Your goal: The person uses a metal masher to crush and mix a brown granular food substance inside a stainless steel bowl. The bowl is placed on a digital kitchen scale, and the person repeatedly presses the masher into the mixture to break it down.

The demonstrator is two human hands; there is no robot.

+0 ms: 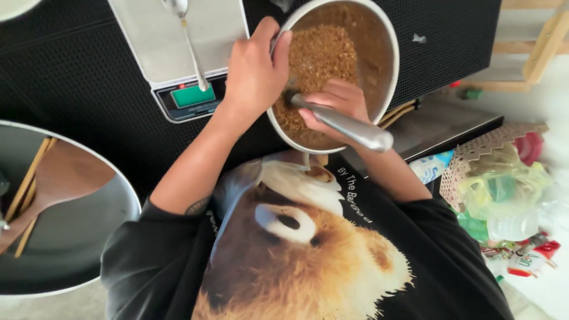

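A white bowl (388, 71) holding brown crumbly grains (320, 53) sits on a black textured surface (77, 77) just in front of me. My left hand (255, 74) grips the bowl's near-left rim, thumb hooked over the edge. My right hand (339, 102) is inside the bowl, closed around the thick metal handle of a utensil (355, 129). The utensil's working end is buried in the grains and hidden.
A grey kitchen scale (169, 44) with a green display stands left of the bowl, a metal spoon (192, 50) lying on it. A large metal pan (89, 237) at lower left holds a wooden spatula (56, 178) and chopsticks. Plastic bags and packets (504, 195) crowd the right.
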